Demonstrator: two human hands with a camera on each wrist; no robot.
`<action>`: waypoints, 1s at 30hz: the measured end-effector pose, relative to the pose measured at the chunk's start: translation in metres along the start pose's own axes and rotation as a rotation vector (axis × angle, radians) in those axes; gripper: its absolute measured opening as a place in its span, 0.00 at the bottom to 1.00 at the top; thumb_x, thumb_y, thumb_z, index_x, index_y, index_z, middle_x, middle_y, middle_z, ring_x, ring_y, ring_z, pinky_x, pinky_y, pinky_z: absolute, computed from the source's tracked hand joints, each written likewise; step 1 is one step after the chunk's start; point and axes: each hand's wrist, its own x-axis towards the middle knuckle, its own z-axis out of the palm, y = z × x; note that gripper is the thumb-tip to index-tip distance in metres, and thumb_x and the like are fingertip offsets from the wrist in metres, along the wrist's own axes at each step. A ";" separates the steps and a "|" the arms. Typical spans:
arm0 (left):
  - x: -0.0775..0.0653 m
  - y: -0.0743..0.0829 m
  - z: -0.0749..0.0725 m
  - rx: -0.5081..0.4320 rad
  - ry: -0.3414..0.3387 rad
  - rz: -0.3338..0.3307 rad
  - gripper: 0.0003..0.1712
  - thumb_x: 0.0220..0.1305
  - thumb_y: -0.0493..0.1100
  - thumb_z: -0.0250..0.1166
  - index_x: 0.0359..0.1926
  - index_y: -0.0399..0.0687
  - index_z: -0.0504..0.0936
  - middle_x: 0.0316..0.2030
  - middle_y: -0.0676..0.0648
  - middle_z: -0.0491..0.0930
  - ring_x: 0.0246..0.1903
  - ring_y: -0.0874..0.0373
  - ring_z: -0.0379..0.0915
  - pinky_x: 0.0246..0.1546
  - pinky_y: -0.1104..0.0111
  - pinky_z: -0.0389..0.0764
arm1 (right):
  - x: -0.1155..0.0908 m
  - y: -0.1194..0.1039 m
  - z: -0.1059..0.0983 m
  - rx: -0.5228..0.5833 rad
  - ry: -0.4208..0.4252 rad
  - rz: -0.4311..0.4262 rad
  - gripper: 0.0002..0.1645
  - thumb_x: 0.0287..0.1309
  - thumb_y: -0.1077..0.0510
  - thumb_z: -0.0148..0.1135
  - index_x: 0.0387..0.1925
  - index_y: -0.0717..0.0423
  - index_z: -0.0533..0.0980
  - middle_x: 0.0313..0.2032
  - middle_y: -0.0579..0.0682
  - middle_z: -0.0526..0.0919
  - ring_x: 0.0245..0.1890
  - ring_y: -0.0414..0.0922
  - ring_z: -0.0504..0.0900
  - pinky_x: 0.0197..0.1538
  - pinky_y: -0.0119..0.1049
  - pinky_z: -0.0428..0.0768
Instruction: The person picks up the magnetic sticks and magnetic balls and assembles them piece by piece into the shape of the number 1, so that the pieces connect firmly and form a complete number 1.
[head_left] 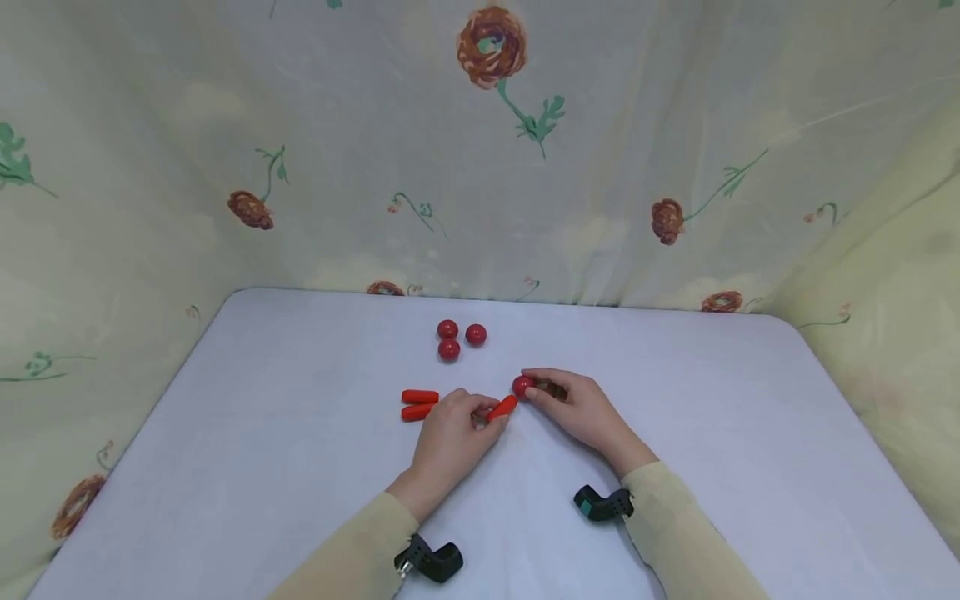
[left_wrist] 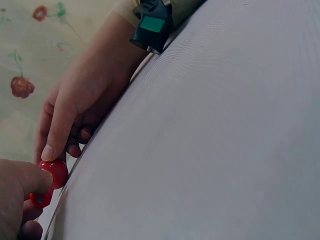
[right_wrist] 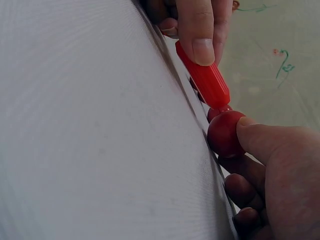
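Observation:
Between thumb and fingers, my left hand [head_left: 453, 433] pinches a ridged red plastic handle [head_left: 504, 407]. My right hand [head_left: 581, 408] holds a glossy dark red ball [head_left: 522, 386] with thumb and fingertips. In the right wrist view the narrow end of the handle [right_wrist: 205, 77] meets the ball [right_wrist: 226, 134], and the two stand in line. The left wrist view has the ball [left_wrist: 60, 172] partly behind my left thumb. Two more red handles [head_left: 420, 396] lie side by side just left of my left hand, which partly covers one.
Three more red balls [head_left: 448, 350] sit together farther back on the white-covered table [head_left: 300, 467]. A flowered cloth [head_left: 337, 167] hangs behind the table and along its sides. Each sleeve carries a black wrist device [head_left: 603, 504].

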 end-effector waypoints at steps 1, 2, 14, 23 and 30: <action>0.000 0.000 0.001 0.000 0.001 -0.001 0.17 0.59 0.52 0.72 0.47 0.50 0.87 0.30 0.56 0.75 0.27 0.63 0.69 0.27 0.73 0.75 | 0.000 0.000 0.001 0.002 -0.002 0.000 0.24 0.64 0.39 0.63 0.59 0.38 0.79 0.48 0.36 0.83 0.42 0.42 0.78 0.48 0.41 0.78; 0.000 0.000 0.001 0.001 0.002 -0.001 0.17 0.59 0.52 0.72 0.47 0.51 0.87 0.30 0.56 0.75 0.26 0.63 0.69 0.27 0.73 0.74 | -0.001 0.000 0.001 0.005 -0.003 0.001 0.24 0.64 0.39 0.63 0.59 0.38 0.79 0.48 0.36 0.83 0.42 0.41 0.78 0.48 0.41 0.78; 0.002 -0.001 0.005 0.023 0.013 -0.004 0.17 0.59 0.52 0.73 0.47 0.51 0.87 0.30 0.56 0.75 0.26 0.63 0.69 0.26 0.74 0.74 | 0.000 0.000 0.001 -0.016 0.001 -0.012 0.24 0.63 0.38 0.62 0.58 0.37 0.79 0.48 0.39 0.82 0.41 0.43 0.77 0.45 0.40 0.78; 0.003 0.001 0.005 0.037 0.012 -0.005 0.17 0.59 0.52 0.73 0.47 0.50 0.87 0.30 0.55 0.75 0.26 0.63 0.69 0.26 0.74 0.74 | 0.001 0.000 0.002 -0.043 0.000 -0.025 0.24 0.63 0.38 0.62 0.59 0.37 0.79 0.48 0.39 0.82 0.41 0.42 0.77 0.45 0.39 0.78; 0.004 0.002 0.005 0.034 -0.010 -0.005 0.19 0.58 0.54 0.73 0.46 0.50 0.87 0.30 0.57 0.75 0.27 0.63 0.69 0.26 0.73 0.73 | 0.001 0.000 0.002 -0.053 -0.002 -0.020 0.25 0.63 0.38 0.62 0.59 0.38 0.78 0.48 0.39 0.82 0.40 0.42 0.77 0.44 0.39 0.78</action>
